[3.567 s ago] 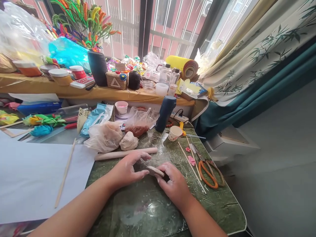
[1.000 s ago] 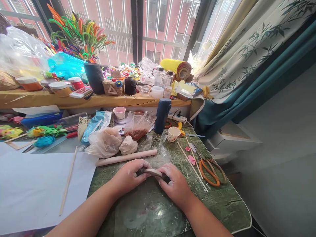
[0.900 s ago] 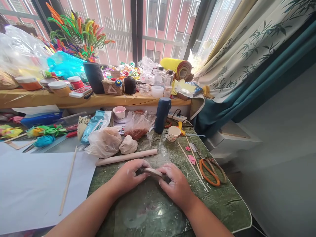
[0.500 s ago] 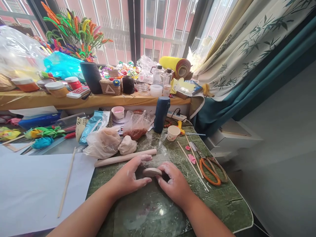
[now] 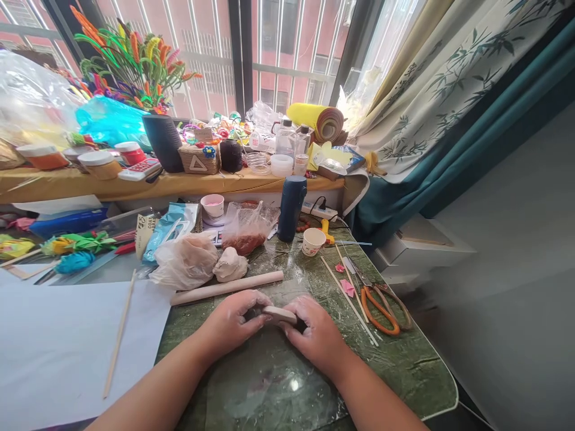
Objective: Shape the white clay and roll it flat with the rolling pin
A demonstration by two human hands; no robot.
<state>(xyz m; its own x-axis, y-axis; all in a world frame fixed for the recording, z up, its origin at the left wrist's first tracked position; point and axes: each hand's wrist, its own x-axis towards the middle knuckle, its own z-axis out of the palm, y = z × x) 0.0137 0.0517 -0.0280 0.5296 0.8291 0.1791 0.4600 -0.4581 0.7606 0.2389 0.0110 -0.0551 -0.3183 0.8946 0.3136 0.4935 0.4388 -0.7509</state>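
Note:
A flat, rounded disc of pale clay [image 5: 279,314] is held just above the table between my two hands. My left hand [image 5: 236,320] pinches its left edge between thumb and fingers. On the opposite edge my right hand [image 5: 312,329] grips it the same way. White residue marks the fingers of both hands. Beyond them lies a smooth rolling pin [image 5: 229,288], slightly slanted. A lump of pale clay [image 5: 230,265] rests behind the pin, against a crumpled plastic bag [image 5: 186,260]. Under my hands spreads a clear plastic sheet [image 5: 265,383] on the green table.
To the right lie orange-handled scissors [image 5: 380,314], thin wooden sticks [image 5: 344,293] and pink scraps [image 5: 347,288]. A paper cup [image 5: 313,242] and a dark blue bottle [image 5: 291,209] stand farther back. White paper [image 5: 67,341] with a stick [image 5: 120,335] covers the left side.
About half a second ago my left fingers were spread away from the clay disc; now they have closed on its left edge. My right hand keeps its hold. The view has shifted slightly.

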